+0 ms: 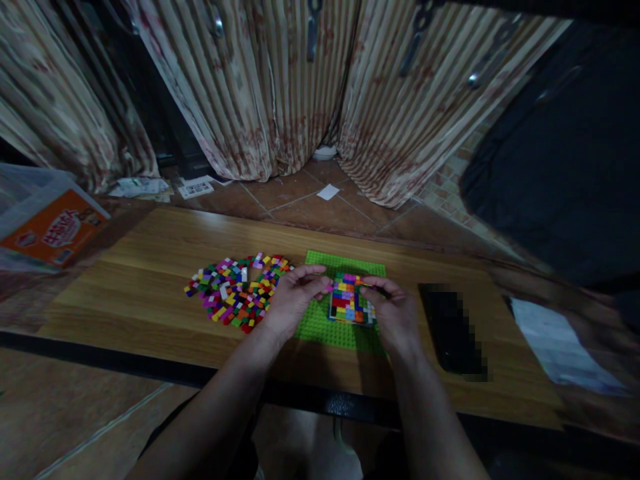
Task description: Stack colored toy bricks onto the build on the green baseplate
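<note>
A green studded baseplate [325, 331] lies on the wooden table, bearing a block of multicoloured toy bricks [345, 301] built up near its middle. At the block's left side, my left hand [295, 297] pinches a small pink brick [327, 287] between thumb and fingertips. My right hand [393, 307] rests against the block's right side, its fingers bent at the upper right edge; whether it grips a loose piece there is hidden. Left of the baseplate spreads a pile of loose bricks [230, 293] in many colours, partly behind my left hand.
A black object, partly pixelated, [447, 327] lies on the wooden table [150, 267] to the right. White paper [560, 343] is beyond the table's right end. A clear plastic box with an orange label [55, 227] stands at far left. Striped curtains [250, 87] hang behind.
</note>
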Available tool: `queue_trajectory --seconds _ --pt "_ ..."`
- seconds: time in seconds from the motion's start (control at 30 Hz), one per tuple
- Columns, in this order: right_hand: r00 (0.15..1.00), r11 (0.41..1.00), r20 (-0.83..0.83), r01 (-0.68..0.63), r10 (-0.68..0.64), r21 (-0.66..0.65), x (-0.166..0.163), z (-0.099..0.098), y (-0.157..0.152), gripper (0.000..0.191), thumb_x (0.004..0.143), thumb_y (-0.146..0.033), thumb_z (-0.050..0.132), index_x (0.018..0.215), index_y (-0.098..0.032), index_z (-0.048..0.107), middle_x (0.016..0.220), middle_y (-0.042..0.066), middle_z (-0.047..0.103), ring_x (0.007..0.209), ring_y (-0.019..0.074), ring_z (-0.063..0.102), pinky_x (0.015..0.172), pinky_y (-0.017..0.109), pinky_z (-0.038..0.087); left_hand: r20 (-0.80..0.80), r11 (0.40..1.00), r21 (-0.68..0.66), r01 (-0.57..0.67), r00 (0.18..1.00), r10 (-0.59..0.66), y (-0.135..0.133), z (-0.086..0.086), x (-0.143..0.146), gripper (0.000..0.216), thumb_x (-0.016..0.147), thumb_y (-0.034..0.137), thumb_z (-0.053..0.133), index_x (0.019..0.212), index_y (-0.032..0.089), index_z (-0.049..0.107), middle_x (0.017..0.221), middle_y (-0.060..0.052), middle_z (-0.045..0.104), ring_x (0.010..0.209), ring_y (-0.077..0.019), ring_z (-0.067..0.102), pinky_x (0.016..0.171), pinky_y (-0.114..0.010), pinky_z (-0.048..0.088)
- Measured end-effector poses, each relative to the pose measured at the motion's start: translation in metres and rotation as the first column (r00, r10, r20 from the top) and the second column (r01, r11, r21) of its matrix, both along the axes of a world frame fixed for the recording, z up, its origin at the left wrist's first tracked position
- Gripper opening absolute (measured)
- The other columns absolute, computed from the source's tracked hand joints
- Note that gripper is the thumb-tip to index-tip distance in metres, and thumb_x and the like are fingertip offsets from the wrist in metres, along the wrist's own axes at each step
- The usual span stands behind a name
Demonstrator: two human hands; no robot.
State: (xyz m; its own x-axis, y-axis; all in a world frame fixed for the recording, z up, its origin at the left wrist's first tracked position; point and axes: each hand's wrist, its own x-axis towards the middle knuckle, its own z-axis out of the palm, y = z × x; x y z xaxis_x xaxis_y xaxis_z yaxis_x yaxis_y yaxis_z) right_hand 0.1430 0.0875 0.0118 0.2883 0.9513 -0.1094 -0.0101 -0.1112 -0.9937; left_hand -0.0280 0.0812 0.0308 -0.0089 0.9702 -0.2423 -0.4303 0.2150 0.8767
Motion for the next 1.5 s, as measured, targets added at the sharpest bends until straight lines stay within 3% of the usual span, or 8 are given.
queue_trajectory --seconds 0.13,0.23,0.33,0.43,0.53,0.87,1.03,1.5 --pt "0.998 1.000 0.063 -0.022 0.021 0.018 0.003 0.000 -0.003 0.029 0.062 -0.036 0.076 0.085 -0.018 0.072 0.085 0.004 0.071 0.073 0.0192 0.063 0.070 0.035 0.051 -0.004 1.000 0.007 -0.012 1.000 0.012 0.001 -0.001 0.001 0.032 0.065 0.024 0.080 0.093 0.013 0.068 0.076 -0.003 0.072 0.066 -0.0097 0.064 0.063 -0.022 0.046" --pt "0.953 0.972 0.294 0.004 -0.075 0.236 0.002 0.009 -0.008 0.021 0.071 -0.034 0.072 0.086 -0.020 0.072 0.094 0.005 0.070 0.089 0.0216 0.063 0.082 0.038 0.049 -0.009 0.999 0.019 -0.030 0.999 0.031 0.001 -0.001 0.002 0.031 0.065 0.024 0.080 0.092 0.013 0.069 0.074 -0.003 0.071 0.066 -0.0099 0.063 0.062 -0.021 0.046" --pt "0.898 0.904 0.434 -0.120 -0.078 0.411 -0.007 0.021 -0.015 0.014 0.080 -0.032 0.067 0.089 -0.022 0.071 0.096 0.004 0.068 0.094 0.0196 0.061 0.085 0.036 0.048 -0.011 0.998 0.038 -0.055 0.998 0.055 0.001 -0.001 0.004 0.030 0.064 0.024 0.081 0.090 0.014 0.069 0.070 -0.001 0.069 0.065 -0.0099 0.063 0.061 -0.021 0.046" --pt "0.868 0.873 0.488 -0.303 0.088 0.381 -0.019 0.025 -0.020 0.016 0.083 -0.031 0.065 0.097 -0.024 0.070 0.091 0.002 0.067 0.086 0.0169 0.062 0.077 0.032 0.049 -0.003 0.995 0.073 -0.066 0.998 0.066 0.000 -0.001 0.005 0.030 0.062 0.025 0.082 0.088 0.015 0.071 0.070 0.000 0.068 0.063 -0.0087 0.060 0.062 -0.021 0.047" --pt "0.850 0.858 0.506 -0.364 0.146 0.364 -0.027 0.022 -0.022 0.016 0.085 -0.028 0.064 0.099 -0.025 0.069 0.092 0.002 0.068 0.086 0.0166 0.062 0.078 0.032 0.049 0.016 0.992 0.110 -0.056 0.998 0.054 -0.001 0.000 0.007 0.032 0.061 0.025 0.083 0.089 0.016 0.072 0.072 0.001 0.068 0.062 -0.0076 0.058 0.062 -0.021 0.048" --pt "0.864 0.871 0.488 -0.329 0.122 0.364 -0.023 0.017 -0.019 0.016 0.089 -0.027 0.057 0.098 -0.025 0.070 0.095 0.003 0.070 0.089 0.0177 0.064 0.081 0.034 0.051 -0.146 0.954 0.291 0.072 0.989 -0.030 -0.002 -0.002 0.008 0.033 0.069 0.021 0.077 0.100 0.017 0.068 0.084 -0.002 0.073 0.077 -0.0131 0.066 0.078 -0.028 0.053" --pt "0.844 0.875 0.526 -0.329 0.104 0.355 -0.025 0.018 -0.021 0.016 0.089 -0.026 0.056 0.097 -0.025 0.070 0.094 0.003 0.070 0.089 0.0180 0.064 0.082 0.035 0.051 -0.292 0.929 0.368 0.045 0.954 0.069 -0.006 -0.004 0.012 0.028 0.074 0.018 0.070 0.102 0.017 0.066 0.085 -0.002 0.073 0.081 -0.0141 0.068 0.081 -0.027 0.054" --pt "0.808 0.882 0.589 -0.285 0.011 0.375 -0.024 0.019 -0.021 0.022 0.091 -0.028 0.053 0.106 -0.023 0.069 0.098 0.006 0.069 0.092 0.0200 0.064 0.082 0.037 0.051 -0.420 0.919 0.392 -0.047 0.879 0.224 -0.010 -0.006 0.017 0.019 0.076 0.018 0.070 0.095 0.019 0.068 0.088 -0.003 0.073 0.082 -0.0151 0.069 0.082 -0.028 0.054"
